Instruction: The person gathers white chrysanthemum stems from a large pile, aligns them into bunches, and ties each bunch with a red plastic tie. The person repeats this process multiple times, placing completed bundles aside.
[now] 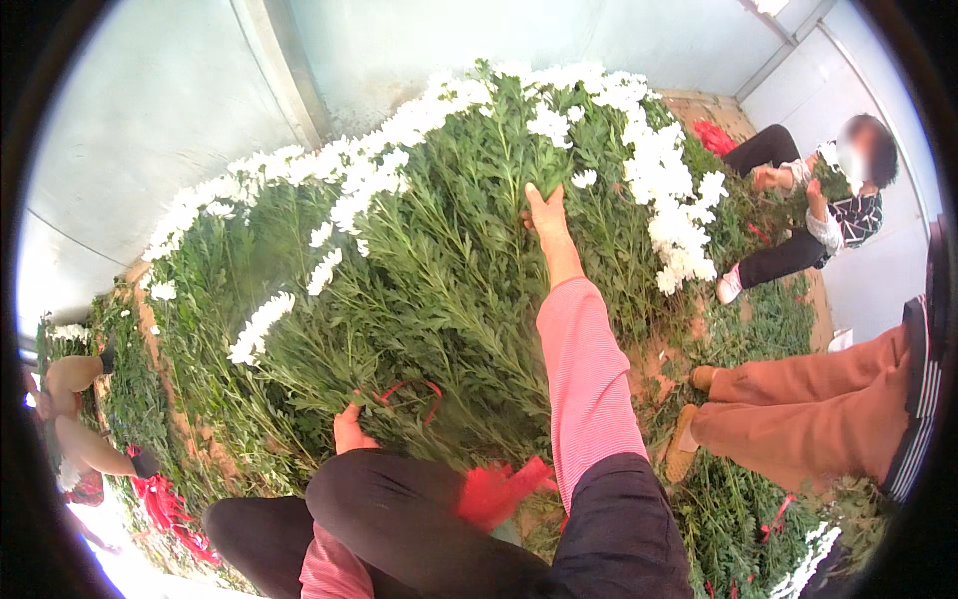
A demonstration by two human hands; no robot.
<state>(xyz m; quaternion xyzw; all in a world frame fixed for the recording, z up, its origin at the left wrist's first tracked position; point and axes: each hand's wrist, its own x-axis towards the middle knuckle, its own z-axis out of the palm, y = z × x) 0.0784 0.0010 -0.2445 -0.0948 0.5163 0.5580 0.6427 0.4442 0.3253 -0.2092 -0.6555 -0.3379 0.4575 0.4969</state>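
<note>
A broad heap of white chrysanthemums with long leafy green stems [456,277] lies before me, with white blooms [636,157] along its far and right edges. My right hand [546,213] reaches far into the heap, its fingers closed around a stem just below the blooms. Close to my knee, my left hand [352,430] grips the lower part of a bunch of stems, whose white blooms [258,329] point to the left. A thin red ribbon loop [434,400] lies by that bunch. Leaves partly hide the fingers of both hands.
Red ribbon strips [501,490] lie by my knee, and more [168,517] at the left. A seated person [853,217] holds greenery at the upper right. A person in brown trousers [808,397] is at the right; another's bare legs [86,442] show at the left. Pale wall panels [449,37] stand behind the heap.
</note>
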